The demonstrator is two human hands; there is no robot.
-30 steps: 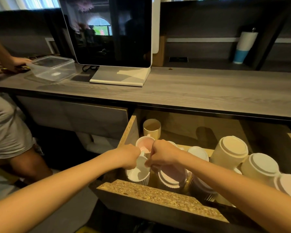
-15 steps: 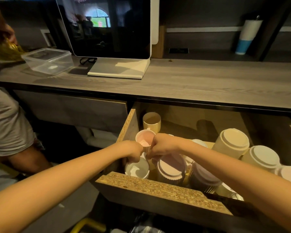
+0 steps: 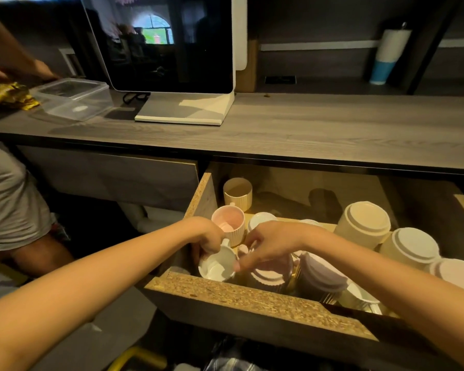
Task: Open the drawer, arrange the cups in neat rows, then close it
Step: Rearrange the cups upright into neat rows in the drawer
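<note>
Drawer [image 3: 252, 298] open in the lower middle of the frame, under the worktop [image 3: 306, 129] — and the left hand [image 3: 206, 236] has its grip closed round the handle end of a white cup [image 3: 217, 266], which is tilted in the drawer's near left corner. The right hand [image 3: 268, 245] hangs just beside it with bent fingers, one fingertip at the white cup's rim, above an upturned lilac cup [image 3: 271, 274] — whether that grip holds anything, I cannot tell. Behind the hands a pink cup [image 3: 228, 223] and a beige cup [image 3: 237, 192] stand upright along the left wall, while upturned cream cups [image 3: 364, 223] crowd the right side.
</note>
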